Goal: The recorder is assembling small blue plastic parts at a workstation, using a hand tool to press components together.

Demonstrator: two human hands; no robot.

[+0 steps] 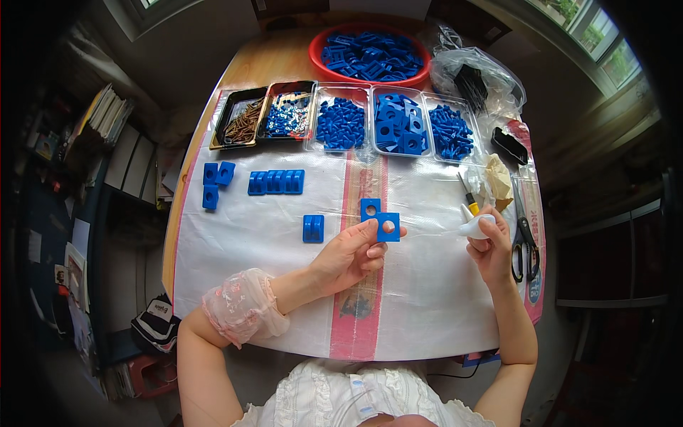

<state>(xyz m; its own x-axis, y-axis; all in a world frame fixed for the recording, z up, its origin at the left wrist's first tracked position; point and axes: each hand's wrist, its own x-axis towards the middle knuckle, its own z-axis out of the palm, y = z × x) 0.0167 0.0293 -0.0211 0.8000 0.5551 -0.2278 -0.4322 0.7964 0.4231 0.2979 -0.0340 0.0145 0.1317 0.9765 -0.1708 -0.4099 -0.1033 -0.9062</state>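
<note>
Clasped in the right hand [492, 246], a white squeeze bottle [475, 227] is held right of the pink stripe [354, 340], its partly hidden long axis apparently slanting toward it; over the stripe's right edge, a blue holed plate [385, 237] is pinched by the left hand [350, 252].

Just right of the frame's centre, held up: a blue plate [388, 237], flat and square, broad face showing, pierced by one round hole, pinched at its left edge. Farther right in the frame, also held: a white bottle [475, 228], smooth, tilted well over, its right end partly covered.
</note>
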